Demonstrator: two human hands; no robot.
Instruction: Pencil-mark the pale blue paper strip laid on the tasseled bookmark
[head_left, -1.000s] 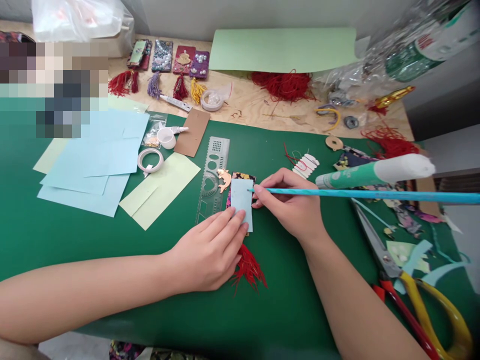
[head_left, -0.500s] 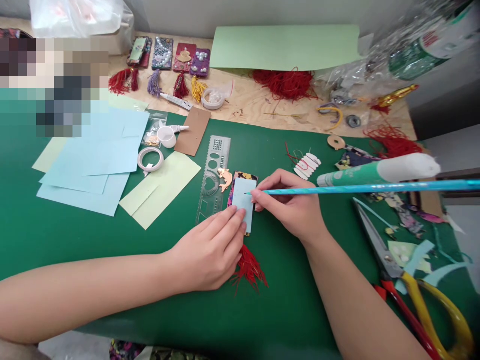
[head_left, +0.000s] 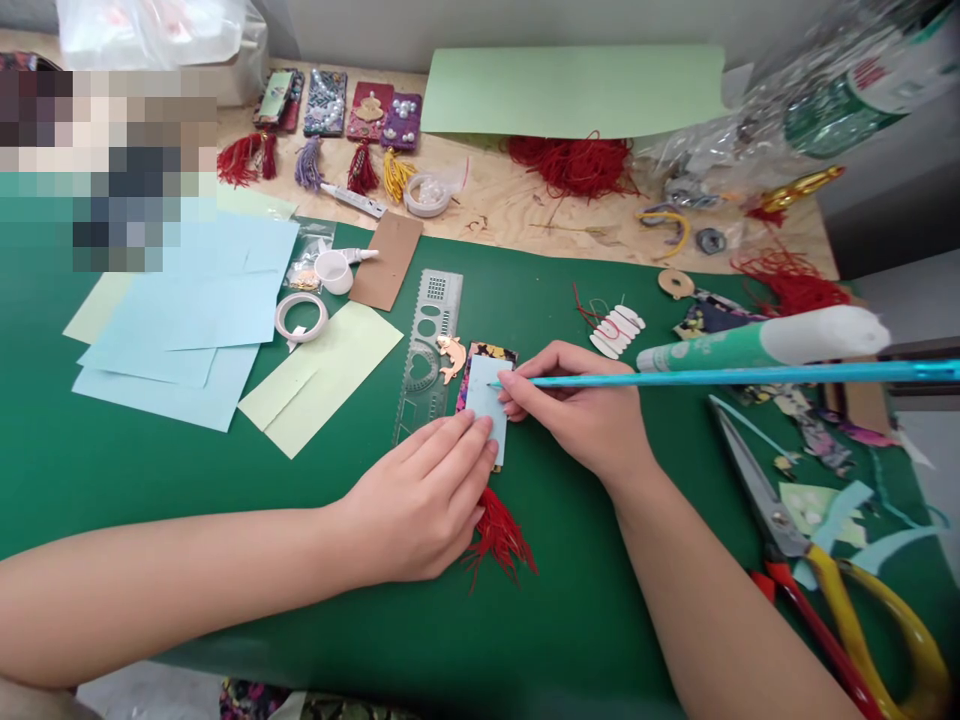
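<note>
My right hand [head_left: 577, 405] is closed round a long blue pencil [head_left: 720, 376], its tip on a narrow light-blue paper strip [head_left: 487, 392]. The strip lies on a patterned fabric-covered card [head_left: 491, 351]; a red tassel [head_left: 501, 540] spreads below. My left hand [head_left: 431, 490] lies flat, its fingertips pressing the strip's lower left part. A clear stencil ruler [head_left: 431, 320] and a small fish-shaped wooden piece [head_left: 451, 360] are just left of the card.
Large scissors [head_left: 784, 530] lie at the right, near a glue stick [head_left: 765, 342] and scraps. Blue sheets [head_left: 165, 380], green paper [head_left: 322, 380] and a tape roll [head_left: 301, 318] are at the left. White thread card [head_left: 617, 331] sits beyond my right hand. Finished-looking tasselled cards [head_left: 325, 103] stand behind.
The pencil tip and my right fingertips have shifted very slightly left on the strip. My left hand stays in place; the view has moved a little.
</note>
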